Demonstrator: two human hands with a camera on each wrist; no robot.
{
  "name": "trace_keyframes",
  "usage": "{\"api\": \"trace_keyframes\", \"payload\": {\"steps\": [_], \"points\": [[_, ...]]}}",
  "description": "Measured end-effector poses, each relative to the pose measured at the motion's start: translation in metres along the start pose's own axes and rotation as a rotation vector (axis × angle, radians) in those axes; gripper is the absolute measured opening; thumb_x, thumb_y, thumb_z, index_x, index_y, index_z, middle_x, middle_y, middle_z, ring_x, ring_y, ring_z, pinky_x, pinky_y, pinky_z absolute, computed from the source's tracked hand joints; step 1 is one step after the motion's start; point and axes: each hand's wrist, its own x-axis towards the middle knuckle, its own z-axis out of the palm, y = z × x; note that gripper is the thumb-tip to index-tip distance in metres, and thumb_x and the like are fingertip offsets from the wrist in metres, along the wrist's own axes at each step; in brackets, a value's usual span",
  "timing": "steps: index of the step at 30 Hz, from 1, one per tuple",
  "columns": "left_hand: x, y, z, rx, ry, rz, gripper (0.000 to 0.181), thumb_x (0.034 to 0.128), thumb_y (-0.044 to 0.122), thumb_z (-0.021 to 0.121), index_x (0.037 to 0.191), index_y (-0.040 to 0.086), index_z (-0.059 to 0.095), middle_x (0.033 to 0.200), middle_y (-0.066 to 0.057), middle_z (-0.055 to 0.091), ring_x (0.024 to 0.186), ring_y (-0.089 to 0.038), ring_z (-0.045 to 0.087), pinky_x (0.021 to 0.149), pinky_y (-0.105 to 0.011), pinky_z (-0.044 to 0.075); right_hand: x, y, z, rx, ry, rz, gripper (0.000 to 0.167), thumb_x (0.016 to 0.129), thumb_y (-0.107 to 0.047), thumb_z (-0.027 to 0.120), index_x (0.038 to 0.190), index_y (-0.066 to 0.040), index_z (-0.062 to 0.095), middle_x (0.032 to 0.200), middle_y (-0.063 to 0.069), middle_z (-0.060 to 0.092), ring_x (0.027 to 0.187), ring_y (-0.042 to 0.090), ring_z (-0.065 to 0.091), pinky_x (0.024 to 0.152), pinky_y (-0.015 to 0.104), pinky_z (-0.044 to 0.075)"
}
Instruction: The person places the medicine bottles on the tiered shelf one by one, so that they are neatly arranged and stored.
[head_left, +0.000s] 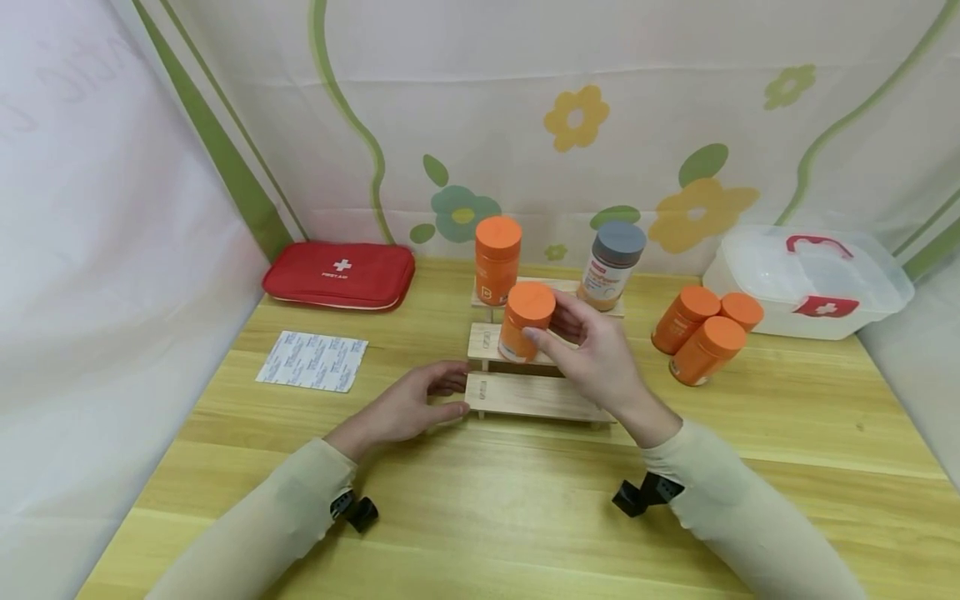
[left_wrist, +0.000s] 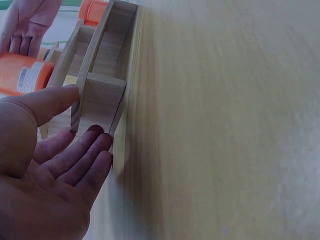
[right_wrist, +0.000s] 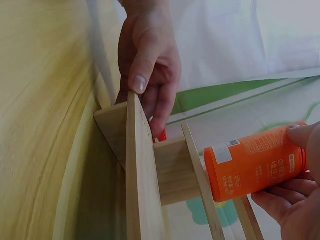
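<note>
Table [head_left: 465, 517] below, wrist views alone show held bottle's [right_wrist: 252, 162] barcode [right_wrist: 233, 143].

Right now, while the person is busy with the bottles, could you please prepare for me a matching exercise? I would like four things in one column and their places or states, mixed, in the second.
Things:
1. Red first-aid pouch
2. Bottle with grey lid
3. Whitish box
4. Right hand

Places or states:
A. On the back step of the wooden stand
B. Holding an orange bottle
C. Behind and right of three grouped orange bottles
D. At left, behind the white printed sheet

Right pairs: 1-D, 2-A, 3-C, 4-B
</note>
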Motion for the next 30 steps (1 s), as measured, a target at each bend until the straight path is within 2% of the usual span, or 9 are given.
{"api": "trace_keyframes", "payload": {"steps": [9, 16, 23, 30], "points": [[0.000, 0.001, 0.000, -0.001, 0.000, -0.006, 0.064, 0.1019, 0.022, 0.076, 0.158, 0.007, 0.051, 0.148, -0.009, 0.067, 0.139, -0.031, 0.062, 0.124, -0.054, 0.047, 0.004, -0.004, 0.017, 0.099, 0.024, 0.028, 0.061, 0.097, -0.005, 0.080, 0.153, 0.002, 0.056, 0.148, 0.021, 0.067, 0.135, 0.036, 0.068, 0.108, 0.040, 0.060], [0.001, -0.001, 0.000, 0.001, 0.000, -0.018, 0.064, 0.1024, 0.024, 0.076, 0.159, 0.009, 0.051, 0.147, -0.008, 0.067, 0.139, -0.030, 0.062, 0.124, -0.055, 0.046, 0.006, -0.011, 0.030, 0.142, 0.058, 0.066, 0.060, 0.099, -0.010, 0.080, 0.153, 0.001, 0.057, 0.148, 0.021, 0.067, 0.135, 0.032, 0.068, 0.105, 0.033, 0.061], [0.002, -0.003, 0.001, 0.003, 0.000, -0.016, 0.063, 0.1027, 0.024, 0.076, 0.159, 0.010, 0.051, 0.146, -0.007, 0.067, 0.139, -0.029, 0.062, 0.123, -0.054, 0.048, 0.004, -0.013, 0.044, 0.132, 0.126, 0.051, 0.064, 0.099, -0.010, 0.080, 0.155, 0.004, 0.053, 0.151, 0.023, 0.063, 0.138, 0.032, 0.065, 0.105, 0.033, 0.059], [0.001, 0.000, 0.001, -0.002, 0.005, -0.021, 0.062, 0.1027, 0.022, 0.076, 0.159, 0.012, 0.051, 0.147, -0.006, 0.067, 0.138, -0.028, 0.062, 0.123, -0.053, 0.048, 0.001, -0.013, 0.048, 0.108, 0.120, 0.080, 0.066, 0.102, -0.013, 0.076, 0.159, 0.004, 0.045, 0.158, 0.021, 0.054, 0.142, 0.030, 0.060, 0.107, 0.030, 0.056]]}}
